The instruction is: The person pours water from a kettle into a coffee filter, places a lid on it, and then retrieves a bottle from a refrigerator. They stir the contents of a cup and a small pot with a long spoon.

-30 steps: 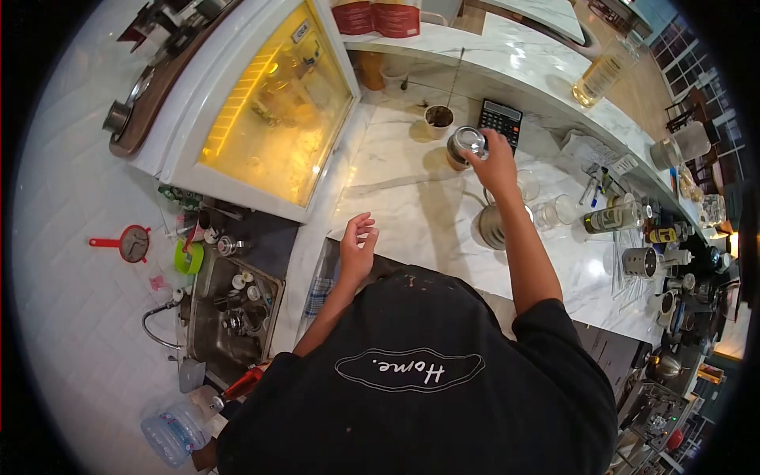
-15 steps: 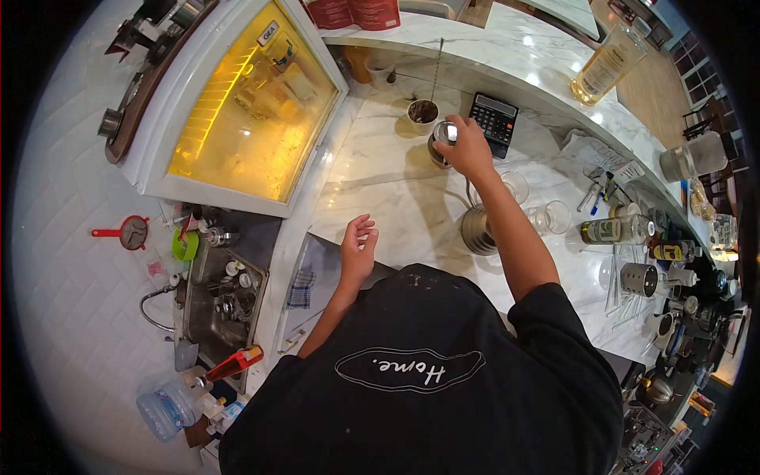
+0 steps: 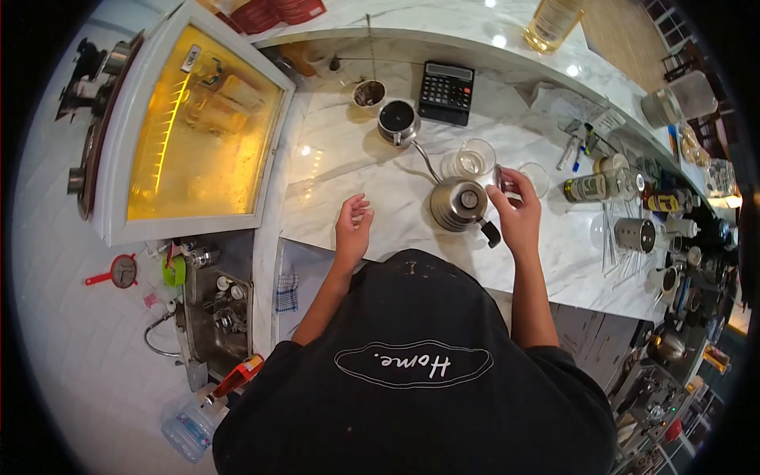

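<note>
My right hand (image 3: 518,199) is right of the steel gooseneck kettle (image 3: 457,204), its fingers pinched on a thin metallic piece, seen edge-on, that looks like a round lid. Near the kettle's spout tip stands a steel pot (image 3: 398,120), uncovered and dark inside. A small cup (image 3: 369,95) with dark contents and a long spoon is beside it. Behind the kettle are a clear glass (image 3: 475,158) and another glass (image 3: 535,181). My left hand (image 3: 354,227) hovers over the counter's near edge, fingers loosely curled and empty.
A black calculator (image 3: 446,93) lies behind the pot. At the left are a yellow-lit glass-door fridge (image 3: 207,127) and a sink (image 3: 218,321). Pens, bottles (image 3: 586,188) and a perforated steel holder (image 3: 634,235) stand at the right. A liquor bottle (image 3: 552,25) is on the raised ledge.
My right hand has moved from above the pot back toward the kettle's right side, taking the shiny round piece off the pot. My left hand is almost unchanged. The view has shifted.
</note>
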The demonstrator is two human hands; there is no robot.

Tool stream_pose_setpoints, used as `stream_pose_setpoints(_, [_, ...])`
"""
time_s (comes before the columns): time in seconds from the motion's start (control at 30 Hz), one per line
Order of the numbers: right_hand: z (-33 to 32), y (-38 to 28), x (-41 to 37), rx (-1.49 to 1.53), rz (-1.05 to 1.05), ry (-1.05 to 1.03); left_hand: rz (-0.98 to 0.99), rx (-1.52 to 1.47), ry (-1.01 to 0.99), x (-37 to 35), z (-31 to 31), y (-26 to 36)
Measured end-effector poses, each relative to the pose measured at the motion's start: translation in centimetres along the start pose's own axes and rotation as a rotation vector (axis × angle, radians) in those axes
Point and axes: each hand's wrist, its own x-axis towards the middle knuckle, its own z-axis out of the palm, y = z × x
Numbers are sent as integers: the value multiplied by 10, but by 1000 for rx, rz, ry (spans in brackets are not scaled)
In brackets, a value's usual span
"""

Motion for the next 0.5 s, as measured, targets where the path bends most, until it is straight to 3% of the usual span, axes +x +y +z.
stream_pose_setpoints(0.3, [-26, 87, -23, -386, 557, 86, 76, 23, -137, 39, 21, 17])
stream_pose_setpoints(0.43, [-12, 134, -23, -729, 119, 169, 96, -4, -114, 56, 27, 28])
stream_pose_setpoints(0.5, [-13, 149, -23, -756, -9, 196, 121, -15, -77, 68, 28, 36])
